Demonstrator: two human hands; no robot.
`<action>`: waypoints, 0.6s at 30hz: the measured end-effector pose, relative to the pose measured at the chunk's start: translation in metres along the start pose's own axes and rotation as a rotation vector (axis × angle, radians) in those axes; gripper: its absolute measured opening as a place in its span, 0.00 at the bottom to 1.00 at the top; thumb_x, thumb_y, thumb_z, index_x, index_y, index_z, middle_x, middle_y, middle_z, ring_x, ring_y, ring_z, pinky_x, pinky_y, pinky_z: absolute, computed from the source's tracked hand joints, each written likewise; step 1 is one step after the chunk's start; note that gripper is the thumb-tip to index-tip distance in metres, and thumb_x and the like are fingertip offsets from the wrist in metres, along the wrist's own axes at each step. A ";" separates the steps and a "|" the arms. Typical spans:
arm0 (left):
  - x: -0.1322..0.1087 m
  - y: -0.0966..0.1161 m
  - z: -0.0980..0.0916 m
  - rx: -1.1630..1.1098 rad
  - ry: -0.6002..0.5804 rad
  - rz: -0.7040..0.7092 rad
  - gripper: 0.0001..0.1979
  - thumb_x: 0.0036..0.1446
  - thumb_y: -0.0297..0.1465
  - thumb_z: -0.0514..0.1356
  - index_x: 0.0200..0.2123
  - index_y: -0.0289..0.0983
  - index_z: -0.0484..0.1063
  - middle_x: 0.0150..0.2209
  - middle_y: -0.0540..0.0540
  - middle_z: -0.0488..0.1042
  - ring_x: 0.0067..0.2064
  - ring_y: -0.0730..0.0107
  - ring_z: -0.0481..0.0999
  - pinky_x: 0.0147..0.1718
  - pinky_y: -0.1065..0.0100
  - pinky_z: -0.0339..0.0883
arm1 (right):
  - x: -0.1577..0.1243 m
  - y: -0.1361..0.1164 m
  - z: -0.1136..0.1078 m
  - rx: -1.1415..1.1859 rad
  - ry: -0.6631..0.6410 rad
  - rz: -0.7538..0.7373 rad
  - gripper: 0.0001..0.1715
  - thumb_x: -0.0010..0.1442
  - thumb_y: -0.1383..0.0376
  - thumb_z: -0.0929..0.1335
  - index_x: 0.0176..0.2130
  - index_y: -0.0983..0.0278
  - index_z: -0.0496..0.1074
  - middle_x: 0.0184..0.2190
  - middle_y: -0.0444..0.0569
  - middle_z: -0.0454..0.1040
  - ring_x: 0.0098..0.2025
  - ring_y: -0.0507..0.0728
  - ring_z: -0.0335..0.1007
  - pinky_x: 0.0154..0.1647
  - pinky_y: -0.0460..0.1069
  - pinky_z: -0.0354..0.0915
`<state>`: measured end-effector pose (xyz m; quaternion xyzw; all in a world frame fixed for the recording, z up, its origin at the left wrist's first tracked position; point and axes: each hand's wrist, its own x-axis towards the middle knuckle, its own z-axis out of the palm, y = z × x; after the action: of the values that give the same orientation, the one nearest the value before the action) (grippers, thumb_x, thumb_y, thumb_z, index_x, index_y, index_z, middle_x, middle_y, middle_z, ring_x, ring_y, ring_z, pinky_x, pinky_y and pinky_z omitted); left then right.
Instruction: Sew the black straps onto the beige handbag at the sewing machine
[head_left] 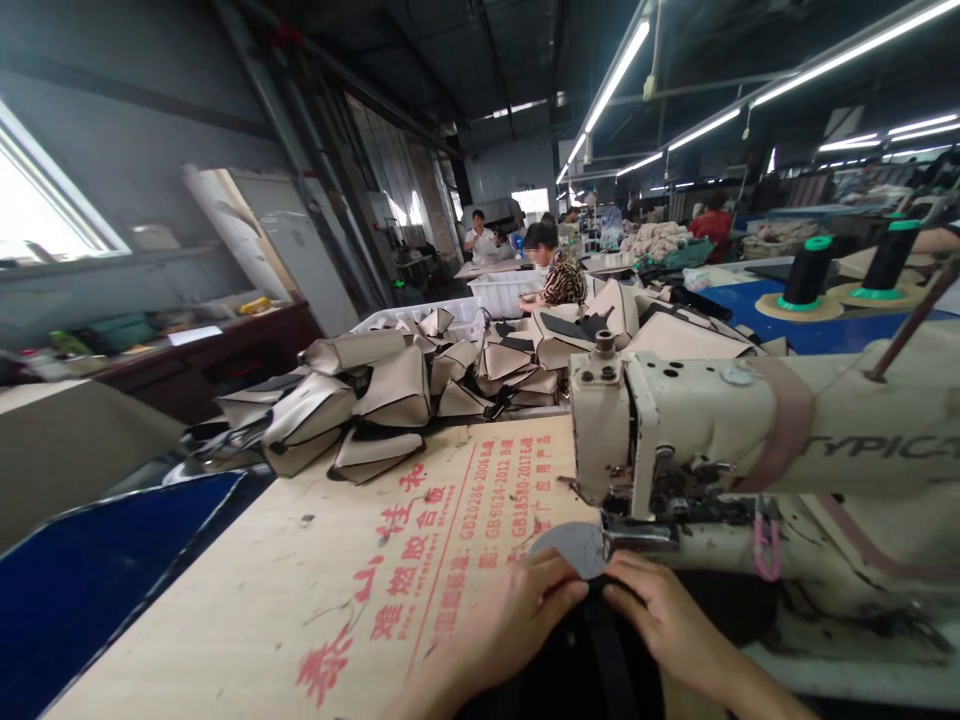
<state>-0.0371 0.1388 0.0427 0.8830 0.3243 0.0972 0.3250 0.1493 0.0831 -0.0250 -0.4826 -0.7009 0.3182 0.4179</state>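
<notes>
My left hand (pixel 517 615) and my right hand (pixel 664 615) press side by side on a dark fabric piece (pixel 592 655) at the near edge of the table. Their fingertips meet just in front of the needle area of a cream sewing machine (pixel 750 440). A grey rounded piece (pixel 574 545) lies under the machine's foot, right beyond my fingers. The dark fabric runs down out of view between my wrists.
A plywood tabletop (pixel 360 570) with red printed characters stretches left. A heap of beige and black sewn pieces (pixel 390 400) lies at its far side, before white crates (pixel 502 290). Thread cones (pixel 806 275) stand at the right. Other people sit working further back.
</notes>
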 end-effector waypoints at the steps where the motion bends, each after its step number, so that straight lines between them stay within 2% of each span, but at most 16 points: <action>1: -0.007 0.001 -0.001 0.050 -0.015 -0.005 0.13 0.61 0.32 0.50 0.44 0.38 0.70 0.43 0.45 0.72 0.44 0.67 0.71 0.46 0.66 0.65 | -0.002 0.001 0.001 -0.010 0.004 -0.002 0.13 0.65 0.62 0.59 0.39 0.63 0.71 0.39 0.50 0.70 0.44 0.56 0.65 0.47 0.49 0.62; 4: -0.023 0.001 -0.001 0.201 -0.050 -0.006 0.25 0.55 0.23 0.51 0.57 0.41 0.59 0.54 0.44 0.67 0.53 0.62 0.67 0.52 0.59 0.60 | -0.007 0.004 0.003 -0.057 0.006 -0.001 0.15 0.65 0.61 0.59 0.35 0.65 0.70 0.36 0.50 0.70 0.42 0.56 0.66 0.46 0.49 0.61; 7: -0.017 -0.002 -0.005 0.230 -0.146 0.061 0.35 0.45 0.15 0.49 0.57 0.44 0.59 0.56 0.49 0.66 0.55 0.65 0.65 0.54 0.64 0.59 | -0.007 0.005 0.004 -0.079 -0.026 -0.031 0.15 0.65 0.62 0.59 0.33 0.65 0.69 0.34 0.50 0.70 0.41 0.56 0.66 0.45 0.49 0.61; 9: -0.003 -0.005 -0.015 0.254 -0.272 0.065 0.35 0.42 0.15 0.51 0.54 0.44 0.65 0.52 0.49 0.71 0.52 0.64 0.69 0.49 0.66 0.63 | -0.004 0.004 0.005 -0.060 -0.018 -0.035 0.14 0.64 0.62 0.60 0.32 0.65 0.70 0.34 0.49 0.70 0.40 0.56 0.66 0.45 0.49 0.60; 12: 0.016 -0.011 -0.031 0.247 -0.405 0.002 0.25 0.48 0.21 0.54 0.50 0.45 0.69 0.45 0.50 0.76 0.44 0.61 0.75 0.42 0.66 0.67 | -0.001 0.006 0.004 -0.020 0.058 0.007 0.15 0.64 0.62 0.60 0.31 0.65 0.70 0.33 0.49 0.70 0.39 0.57 0.66 0.43 0.49 0.60; 15: 0.019 -0.018 -0.035 0.056 -0.335 0.004 0.18 0.58 0.32 0.53 0.52 0.48 0.67 0.48 0.52 0.74 0.45 0.64 0.74 0.45 0.69 0.64 | 0.000 0.011 0.004 -0.005 0.131 0.066 0.17 0.64 0.59 0.59 0.32 0.66 0.70 0.32 0.50 0.70 0.37 0.57 0.66 0.40 0.49 0.59; 18: 0.013 -0.030 -0.022 -0.101 -0.197 0.003 0.17 0.61 0.39 0.49 0.49 0.44 0.69 0.46 0.52 0.74 0.46 0.65 0.72 0.46 0.69 0.62 | -0.001 0.013 0.007 0.017 0.167 0.119 0.19 0.63 0.56 0.59 0.32 0.66 0.71 0.32 0.51 0.71 0.36 0.58 0.66 0.37 0.48 0.59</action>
<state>-0.0510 0.1754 0.0399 0.8713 0.2844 0.0266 0.3991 0.1489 0.0867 -0.0395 -0.5447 -0.6308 0.3072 0.4594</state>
